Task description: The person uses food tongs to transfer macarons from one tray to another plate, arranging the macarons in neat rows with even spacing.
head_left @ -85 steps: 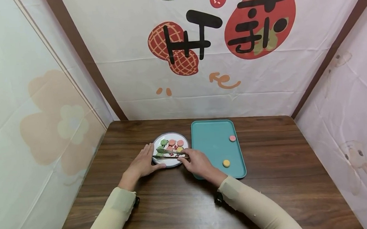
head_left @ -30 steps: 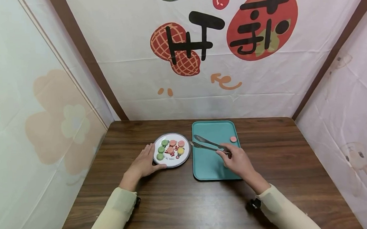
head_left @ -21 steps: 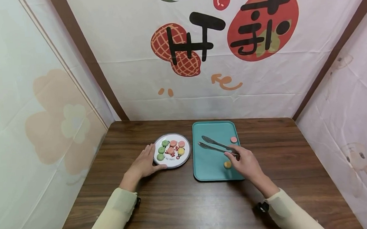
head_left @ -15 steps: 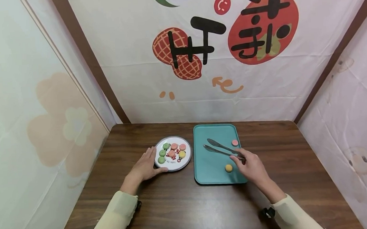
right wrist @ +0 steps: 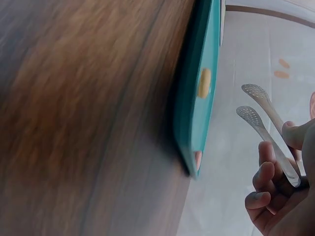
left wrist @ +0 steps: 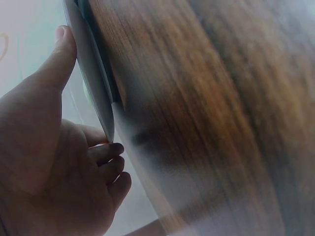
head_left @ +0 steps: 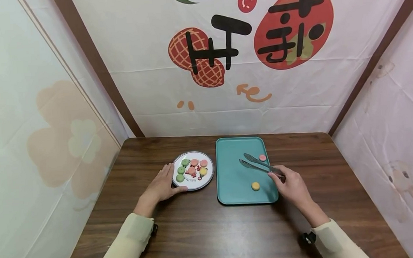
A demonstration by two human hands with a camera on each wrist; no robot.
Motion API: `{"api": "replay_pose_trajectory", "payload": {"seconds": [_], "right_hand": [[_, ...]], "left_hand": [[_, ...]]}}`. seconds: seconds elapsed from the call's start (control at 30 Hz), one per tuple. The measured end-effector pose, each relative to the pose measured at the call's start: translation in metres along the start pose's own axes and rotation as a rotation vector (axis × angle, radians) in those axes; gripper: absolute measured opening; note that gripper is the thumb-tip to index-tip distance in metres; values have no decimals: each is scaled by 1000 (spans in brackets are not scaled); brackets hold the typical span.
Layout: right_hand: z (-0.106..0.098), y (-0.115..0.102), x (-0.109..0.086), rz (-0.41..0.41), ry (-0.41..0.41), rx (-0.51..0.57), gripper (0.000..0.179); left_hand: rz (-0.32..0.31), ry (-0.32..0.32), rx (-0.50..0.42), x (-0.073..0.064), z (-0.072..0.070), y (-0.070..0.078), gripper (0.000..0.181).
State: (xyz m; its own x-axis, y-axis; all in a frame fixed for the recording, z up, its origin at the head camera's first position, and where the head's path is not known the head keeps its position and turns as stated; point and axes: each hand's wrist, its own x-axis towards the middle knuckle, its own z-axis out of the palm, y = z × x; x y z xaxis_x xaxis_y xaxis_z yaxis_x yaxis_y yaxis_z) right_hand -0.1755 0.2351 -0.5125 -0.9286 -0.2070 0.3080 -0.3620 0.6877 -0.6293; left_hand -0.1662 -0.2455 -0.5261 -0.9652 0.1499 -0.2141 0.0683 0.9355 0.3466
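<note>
My left hand rests against the left side of the white plate, thumb along its near rim and fingers at its far-left edge. Several macarons lie on the plate: green ones, pink ones and a yellow one. My right hand grips a pair of metal tongs above the right part of the teal tray. The tongs' perforated tips are apart with nothing between them. On the tray are a yellow macaron, near the front, and a pink macaron by the right edge.
The dark wooden table carries the plate and, just to its right, the tray. A printed cloth hangs behind the table's back edge, with more cloth panels at both sides.
My right hand has carried the tongs from above the plate rightward to the tray's right side, and their tips have stayed apart lately. My left hand keeps its place at the plate.
</note>
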Motion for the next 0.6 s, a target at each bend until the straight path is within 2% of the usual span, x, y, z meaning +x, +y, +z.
{"api": "replay_pose_trajectory", "payload": {"seconds": [0.43, 0.6], "right_hand": [[-12, 21, 5, 64, 13, -39, 32], [-15, 26, 4, 95, 21, -75, 31]], "left_hand": [[4, 17, -5, 0, -3, 1, 122], [2, 11, -13, -3, 0, 3, 121]]}}
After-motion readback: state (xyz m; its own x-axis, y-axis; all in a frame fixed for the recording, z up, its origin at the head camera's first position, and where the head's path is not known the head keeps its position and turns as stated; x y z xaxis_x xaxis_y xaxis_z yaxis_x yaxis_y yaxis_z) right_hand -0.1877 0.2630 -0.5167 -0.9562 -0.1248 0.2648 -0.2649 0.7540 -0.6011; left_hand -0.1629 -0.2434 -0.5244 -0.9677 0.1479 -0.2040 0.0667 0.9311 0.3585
